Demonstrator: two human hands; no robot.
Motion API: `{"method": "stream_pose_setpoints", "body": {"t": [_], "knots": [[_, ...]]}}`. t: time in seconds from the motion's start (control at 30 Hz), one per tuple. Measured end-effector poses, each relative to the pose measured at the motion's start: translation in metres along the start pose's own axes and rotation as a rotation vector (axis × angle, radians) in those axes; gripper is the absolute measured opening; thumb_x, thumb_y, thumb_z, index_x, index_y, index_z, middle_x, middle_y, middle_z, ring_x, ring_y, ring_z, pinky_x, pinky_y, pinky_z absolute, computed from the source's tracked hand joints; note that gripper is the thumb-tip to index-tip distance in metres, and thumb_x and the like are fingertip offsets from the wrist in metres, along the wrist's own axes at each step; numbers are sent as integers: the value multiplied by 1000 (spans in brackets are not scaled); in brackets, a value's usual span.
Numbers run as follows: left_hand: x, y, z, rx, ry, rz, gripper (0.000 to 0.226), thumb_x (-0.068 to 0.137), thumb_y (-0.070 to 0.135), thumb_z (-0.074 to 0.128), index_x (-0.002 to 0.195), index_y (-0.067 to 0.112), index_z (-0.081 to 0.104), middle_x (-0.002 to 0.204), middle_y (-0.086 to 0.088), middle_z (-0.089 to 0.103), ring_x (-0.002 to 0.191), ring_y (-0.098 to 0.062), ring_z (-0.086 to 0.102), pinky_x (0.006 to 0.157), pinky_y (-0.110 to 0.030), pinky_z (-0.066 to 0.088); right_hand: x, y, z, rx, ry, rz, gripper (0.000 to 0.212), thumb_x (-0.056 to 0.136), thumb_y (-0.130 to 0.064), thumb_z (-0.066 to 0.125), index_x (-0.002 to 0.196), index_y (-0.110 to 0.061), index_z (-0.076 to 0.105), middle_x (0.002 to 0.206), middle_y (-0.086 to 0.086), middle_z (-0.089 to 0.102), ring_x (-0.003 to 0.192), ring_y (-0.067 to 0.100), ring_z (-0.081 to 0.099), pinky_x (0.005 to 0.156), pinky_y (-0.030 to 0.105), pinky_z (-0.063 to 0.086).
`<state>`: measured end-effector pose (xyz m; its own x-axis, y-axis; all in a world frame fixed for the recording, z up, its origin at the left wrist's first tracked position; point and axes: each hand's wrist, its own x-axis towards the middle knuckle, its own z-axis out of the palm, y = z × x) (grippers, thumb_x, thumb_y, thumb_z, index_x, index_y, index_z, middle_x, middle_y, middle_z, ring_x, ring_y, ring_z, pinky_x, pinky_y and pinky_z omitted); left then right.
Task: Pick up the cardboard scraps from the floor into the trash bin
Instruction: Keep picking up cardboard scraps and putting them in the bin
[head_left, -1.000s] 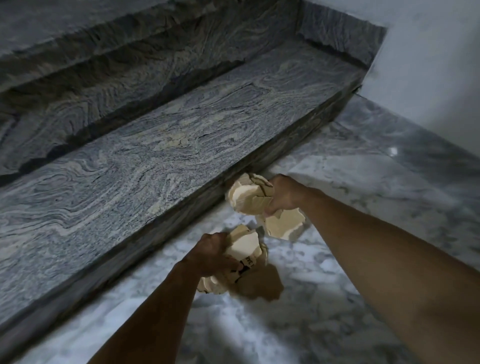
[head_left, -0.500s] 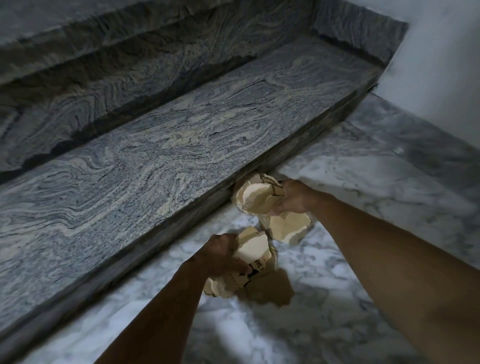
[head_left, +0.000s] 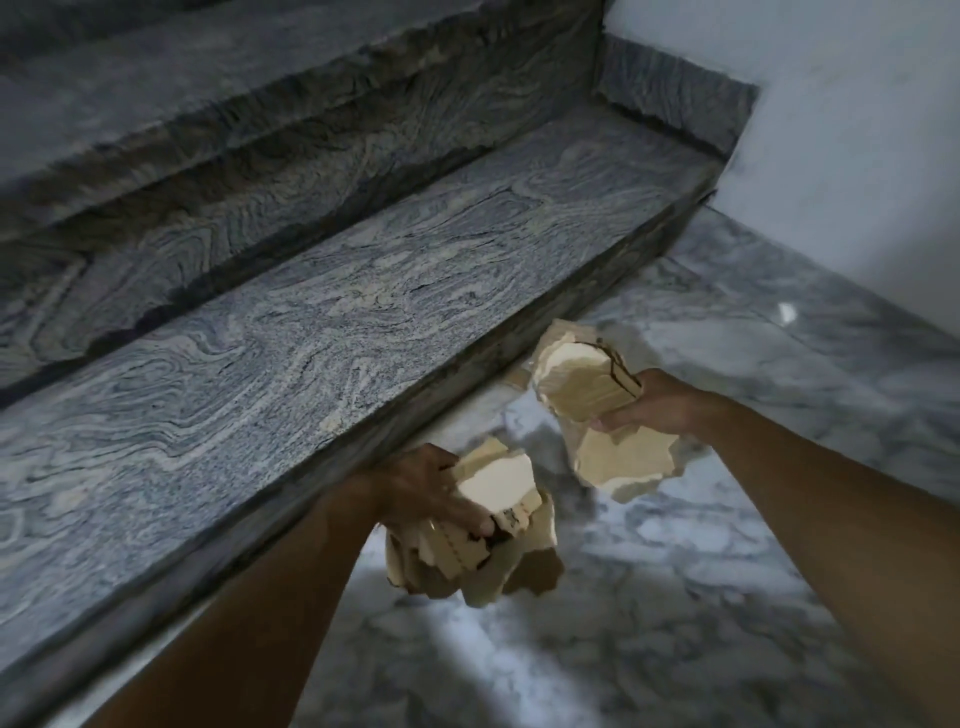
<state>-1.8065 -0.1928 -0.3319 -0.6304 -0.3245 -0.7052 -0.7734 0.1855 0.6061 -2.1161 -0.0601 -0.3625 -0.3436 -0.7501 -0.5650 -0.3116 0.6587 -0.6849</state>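
My left hand (head_left: 431, 488) grips a bundle of torn tan cardboard scraps (head_left: 498, 519) above the marble floor, near the bottom step's edge. My right hand (head_left: 654, 405) holds a second bundle of cardboard scraps (head_left: 587, 389), with one larger piece (head_left: 623, 462) hanging below the fingers. Both bundles are off the floor. A small tan scrap (head_left: 514, 378) shows at the foot of the step, behind the right bundle. No trash bin is in view.
Dark veined granite stair steps (head_left: 322, 312) rise to the left and back. The grey-white marble floor (head_left: 675, 597) spreads to the right and front. A pale wall (head_left: 857, 130) stands at the right. A small white fleck (head_left: 787, 313) lies on the floor by the wall.
Both hands, with their cardboard bundles, have shifted to the right and slightly up in the view. The camera has swung, so the stairs sit further left.
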Motion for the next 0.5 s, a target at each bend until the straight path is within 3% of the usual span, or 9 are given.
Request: {"method": "stream_pose_setpoints", "body": {"t": [0.1,0.2,0.27,0.33,0.43,0.5], "knots": [[6,9,34,192,-16,-40,67,50,47,93,109,30,67,103,9,69,88,-13,69,69,-35,62,10,-14,13,-113,-94,-30,53,67,-26,92,115,-14,72,108,-2,74,105,20,69,93,34,55],[19,-1,63,244,-21,-26,76,52,39,94,118,33,57,112,8,59,93,-15,63,56,-28,57,27,-29,40,-334,-116,-73,96,65,-43,90,145,-15,46,139,-2,55,127,24,54,98,32,49],[27,-12,67,265,-1,27,81,53,35,93,124,32,55,116,9,60,99,-14,62,69,-27,58,39,-38,61,-358,-110,-120,117,70,-37,89,157,-14,14,155,3,36,139,27,40,102,31,43],[32,-19,65,319,17,52,88,51,37,92,130,34,54,118,7,59,100,-14,62,77,-28,59,54,-42,77,-319,-105,-125,125,73,-30,88,158,-15,-2,161,7,26,143,29,34,104,31,41],[40,-22,63,380,9,100,68,56,34,91,119,27,65,109,4,67,90,-13,65,59,-15,53,73,-39,90,-350,-108,-86,127,72,-42,86,158,-16,-3,163,5,21,145,28,31,110,33,37],[46,-23,62,384,13,94,55,55,35,92,106,25,71,103,3,68,87,-12,66,62,-19,55,79,-36,91,-404,-125,-44,118,72,-52,83,158,-13,11,162,6,25,142,28,35,110,37,40]]}}
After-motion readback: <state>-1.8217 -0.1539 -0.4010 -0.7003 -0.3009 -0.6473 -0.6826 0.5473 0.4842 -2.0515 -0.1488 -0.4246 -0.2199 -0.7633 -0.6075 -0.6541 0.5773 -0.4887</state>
